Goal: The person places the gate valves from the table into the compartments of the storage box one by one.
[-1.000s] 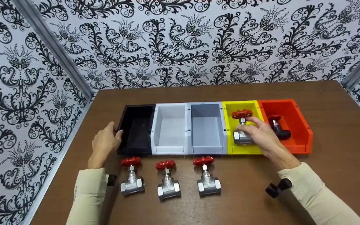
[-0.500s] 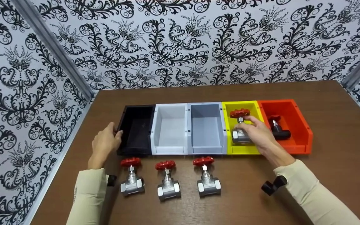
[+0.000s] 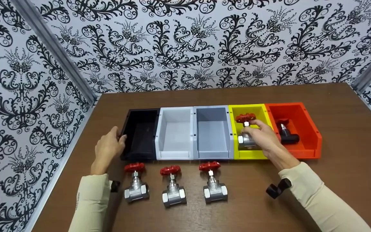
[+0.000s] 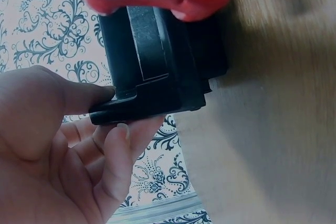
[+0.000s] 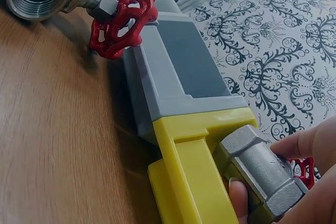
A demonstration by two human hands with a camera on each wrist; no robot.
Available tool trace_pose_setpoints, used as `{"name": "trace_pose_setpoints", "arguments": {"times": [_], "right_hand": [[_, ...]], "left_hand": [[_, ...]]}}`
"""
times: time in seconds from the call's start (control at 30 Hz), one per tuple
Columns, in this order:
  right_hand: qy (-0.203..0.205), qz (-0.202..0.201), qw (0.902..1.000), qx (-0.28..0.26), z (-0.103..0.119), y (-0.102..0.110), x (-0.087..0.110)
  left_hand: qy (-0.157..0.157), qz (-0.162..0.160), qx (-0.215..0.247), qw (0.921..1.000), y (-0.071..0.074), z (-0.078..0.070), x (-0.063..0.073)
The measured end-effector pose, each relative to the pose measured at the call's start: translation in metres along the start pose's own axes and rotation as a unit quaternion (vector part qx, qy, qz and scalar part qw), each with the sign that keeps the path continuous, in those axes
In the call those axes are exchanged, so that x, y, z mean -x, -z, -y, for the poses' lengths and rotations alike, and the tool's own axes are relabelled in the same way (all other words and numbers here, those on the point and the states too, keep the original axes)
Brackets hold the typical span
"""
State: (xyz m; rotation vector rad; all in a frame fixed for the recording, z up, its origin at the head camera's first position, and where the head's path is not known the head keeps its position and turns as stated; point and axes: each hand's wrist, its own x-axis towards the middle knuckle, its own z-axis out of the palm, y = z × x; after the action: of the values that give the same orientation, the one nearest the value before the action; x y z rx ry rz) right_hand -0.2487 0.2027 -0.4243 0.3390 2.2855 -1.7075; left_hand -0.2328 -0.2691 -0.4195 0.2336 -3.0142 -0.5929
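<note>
My left hand (image 3: 108, 146) pinches the left side wall of the black bin (image 3: 142, 135) between thumb and fingers, as the left wrist view shows. My right hand (image 3: 263, 138) grips a steel gate valve (image 3: 246, 141) with a red handwheel by its neck and body. That valve sits within the yellow bin (image 3: 251, 155), handwheel toward the back; in the right wrist view its silver body (image 5: 260, 171) is just behind the yellow front wall. Whether it touches the bin floor I cannot tell. Fingers hide part of it.
Three similar valves, left (image 3: 136, 190), middle (image 3: 173, 195) and right (image 3: 215, 190), lie before the bins. White (image 3: 175, 135) and grey (image 3: 214, 135) bins stand between black and yellow. The red bin (image 3: 311, 141) holds a dark valve (image 3: 289, 138). Patterned walls (image 3: 185, 48) surround the table.
My right hand has shifted slightly left with the valve, which sits a little lower in the yellow bin. My left hand stays on the black bin.
</note>
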Motion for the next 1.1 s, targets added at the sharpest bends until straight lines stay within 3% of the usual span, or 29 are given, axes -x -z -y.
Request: {"name": "trace_pose_setpoints", "arguments": {"times": [0.4, 1.1], "right_hand": [[-0.004, 0.0, 0.9999, -0.015, -0.003, -0.002, -0.009], [0.009, -0.031, 0.9992, 0.023, -0.01, -0.008, -0.021]], "left_hand": [[0.001, -0.002, 0.001, 1.0, -0.001, 0.0, 0.0], [0.001, -0.003, -0.002, 1.0, 0.0, 0.0, 0.001]]}}
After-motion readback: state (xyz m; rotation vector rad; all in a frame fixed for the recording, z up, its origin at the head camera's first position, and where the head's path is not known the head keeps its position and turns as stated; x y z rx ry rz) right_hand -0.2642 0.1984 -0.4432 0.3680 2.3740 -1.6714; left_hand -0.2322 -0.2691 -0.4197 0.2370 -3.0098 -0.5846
